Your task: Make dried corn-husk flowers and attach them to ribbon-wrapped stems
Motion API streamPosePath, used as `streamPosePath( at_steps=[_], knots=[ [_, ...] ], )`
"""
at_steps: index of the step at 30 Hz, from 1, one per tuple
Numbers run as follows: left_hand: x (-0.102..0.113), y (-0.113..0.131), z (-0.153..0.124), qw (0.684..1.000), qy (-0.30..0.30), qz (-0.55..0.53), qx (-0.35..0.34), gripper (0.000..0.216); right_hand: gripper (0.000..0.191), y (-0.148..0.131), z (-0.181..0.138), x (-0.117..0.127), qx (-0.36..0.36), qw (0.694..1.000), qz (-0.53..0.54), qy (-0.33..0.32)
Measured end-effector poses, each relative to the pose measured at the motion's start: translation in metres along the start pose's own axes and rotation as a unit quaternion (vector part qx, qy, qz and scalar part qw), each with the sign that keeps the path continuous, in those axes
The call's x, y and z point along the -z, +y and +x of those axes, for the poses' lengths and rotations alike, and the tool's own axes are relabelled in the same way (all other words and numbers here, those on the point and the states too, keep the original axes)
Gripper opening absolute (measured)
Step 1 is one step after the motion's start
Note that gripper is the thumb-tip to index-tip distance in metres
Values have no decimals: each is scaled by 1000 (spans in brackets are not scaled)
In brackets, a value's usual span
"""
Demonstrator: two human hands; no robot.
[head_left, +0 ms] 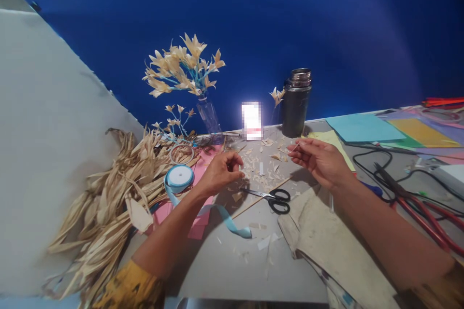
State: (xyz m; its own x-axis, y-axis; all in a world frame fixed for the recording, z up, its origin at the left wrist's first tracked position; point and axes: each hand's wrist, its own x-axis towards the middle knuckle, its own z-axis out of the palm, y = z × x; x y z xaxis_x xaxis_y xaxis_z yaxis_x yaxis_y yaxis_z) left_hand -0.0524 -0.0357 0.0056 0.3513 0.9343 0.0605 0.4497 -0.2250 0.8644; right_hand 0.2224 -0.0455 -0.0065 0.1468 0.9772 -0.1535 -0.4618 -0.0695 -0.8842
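Note:
My left hand hovers over the table with its fingers curled in; whatever it may hold is hidden. Between the thumb and fingertips of my right hand is a thin, pale sliver, too small to name. Under and between the hands lie scattered dry husk scraps. Small scissors with black handles rest just below, partly open, across a thin stick. Left of my left hand sits a roll of light blue ribbon, its loose end trailing across the table.
Dried corn husks heap at left. Husk flowers stand in a clear bottle. Behind are a lit phone, one single husk flower and a dark flask. At right lie coloured sheets, a cable and red-handled shears.

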Motion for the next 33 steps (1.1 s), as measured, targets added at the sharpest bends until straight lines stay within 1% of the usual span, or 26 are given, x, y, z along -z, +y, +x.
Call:
streamPosePath(
  at_steps=[3,5,7,9,11,13,14,15,17,19,21,23,25,27,30,33],
  knots=[
    [-2,1,-1,999,-18,26,5,18,9,-1,0,0,-3,1000,1,-1],
    [-1,3,-2,999,-10,37,2,19,9,-1,0,0,-4,1000,1,-3],
    [1,5,-2,999,0,30,-13,16,9,-1,0,0,-2,1000,2,-5],
    [3,8,-2,1000,-5,13,-21,10,9,-1,1,1,1,1000,3,-9],
    [4,11,-3,999,-48,2,0,6,8,-1,1,2,1,1000,3,-12],
    [4,13,-4,994,-108,30,16,13,8,-1,0,1,-1,1000,2,-7],
    [4,14,-5,991,-123,60,10,16,9,-2,0,1,-3,1000,2,-3],
    [3,15,-5,988,-122,91,-4,16,9,-2,0,0,-4,1000,2,-1],
    [1,15,-5,987,-83,129,-38,12,10,-3,-1,-1,-2,1000,3,-1],
    [0,16,-3,989,-32,130,-57,11,8,-4,-2,-1,0,1000,4,-6],
    [-1,17,-1,992,-5,113,-63,10,6,-5,-2,-1,0,1000,3,-11],
    [-2,19,3,996,-11,72,-52,11,5,-5,-2,0,1,1000,1,-15],
    [-3,22,5,999,-39,10,-27,16,4,-5,-1,1,6,1000,-3,-16],
    [-4,24,7,999,-41,-31,-18,17,4,-5,-1,2,12,1000,-6,-17],
    [-5,27,6,998,-39,-38,-26,12,4,-6,0,2,17,1000,-9,-20],
    [-7,33,2,996,-85,-9,-27,20,4,-6,0,3,12,1000,-8,-15]
  ],
)
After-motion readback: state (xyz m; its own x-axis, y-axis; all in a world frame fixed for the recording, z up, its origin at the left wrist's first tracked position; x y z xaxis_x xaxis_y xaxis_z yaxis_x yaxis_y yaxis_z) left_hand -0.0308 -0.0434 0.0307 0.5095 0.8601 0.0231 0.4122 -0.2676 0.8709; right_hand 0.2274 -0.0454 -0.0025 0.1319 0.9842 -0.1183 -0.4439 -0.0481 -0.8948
